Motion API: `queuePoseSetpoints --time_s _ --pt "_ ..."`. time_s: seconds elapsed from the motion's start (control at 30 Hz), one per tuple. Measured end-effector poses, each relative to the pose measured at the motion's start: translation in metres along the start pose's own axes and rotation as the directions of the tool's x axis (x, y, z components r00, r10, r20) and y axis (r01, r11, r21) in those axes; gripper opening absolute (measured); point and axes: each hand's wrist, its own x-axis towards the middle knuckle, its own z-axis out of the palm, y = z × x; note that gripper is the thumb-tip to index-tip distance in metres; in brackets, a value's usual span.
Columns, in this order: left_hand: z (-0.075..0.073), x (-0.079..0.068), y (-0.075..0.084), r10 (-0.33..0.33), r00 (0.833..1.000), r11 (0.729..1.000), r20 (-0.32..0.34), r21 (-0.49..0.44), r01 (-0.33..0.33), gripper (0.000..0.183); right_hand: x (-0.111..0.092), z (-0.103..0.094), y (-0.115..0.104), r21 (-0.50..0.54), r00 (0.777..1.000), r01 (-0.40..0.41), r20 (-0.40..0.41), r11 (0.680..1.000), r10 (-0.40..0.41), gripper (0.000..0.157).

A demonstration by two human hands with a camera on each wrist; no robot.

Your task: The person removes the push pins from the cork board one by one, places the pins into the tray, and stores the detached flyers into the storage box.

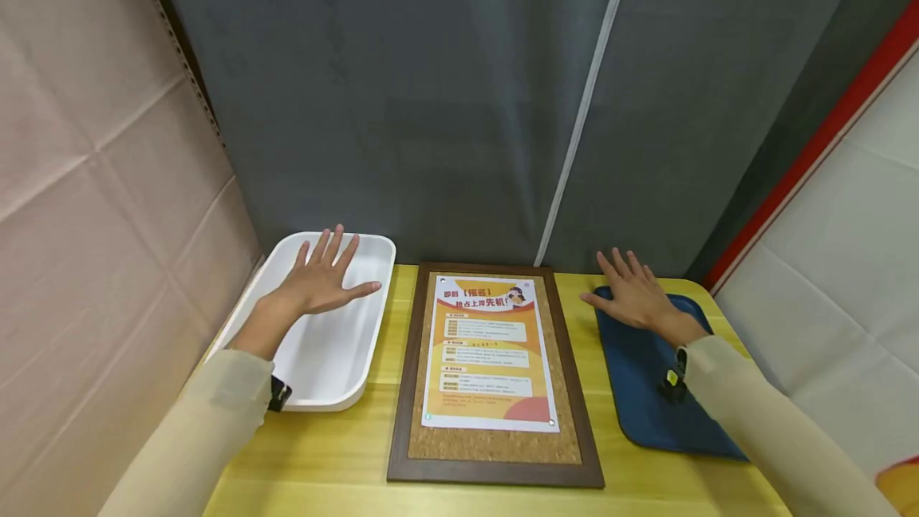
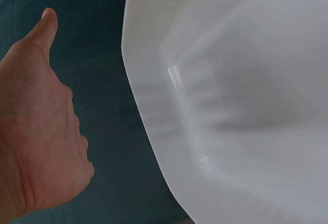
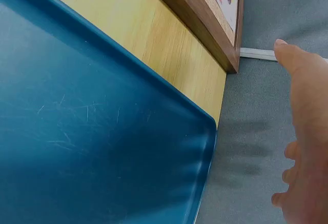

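Observation:
My left hand hovers over the white basin, fingers spread and holding nothing. In the left wrist view the same hand is beside the basin's pale wall. Over the far part of the blue tray my right hand is held out flat with its fingers apart. The right wrist view has that hand off the tray's corner, touching nothing. Between the hands lies a brown-framed cork board with an orange and white poster pinned on it.
The yellow wooden table carries the basin, board and tray. A dark grey curtain with a pale strip hangs behind it. Light cloth walls stand at the left and right.

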Motion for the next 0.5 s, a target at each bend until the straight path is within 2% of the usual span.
queuePoseSetpoints --time_s 0.2,0.5 --pt "0.003 0.001 0.009 0.022 1.000 1.000 0.001 -0.012 -0.022 0.108 0.001 0.002 -0.004 0.013 1.000 0.011 0.002 1.000 -0.011 0.098" --pt "0.009 0.006 0.028 0.078 0.996 0.997 -0.030 0.025 -0.078 0.111 0.002 0.000 -0.016 0.014 0.999 0.045 -0.006 0.999 -0.045 0.096"
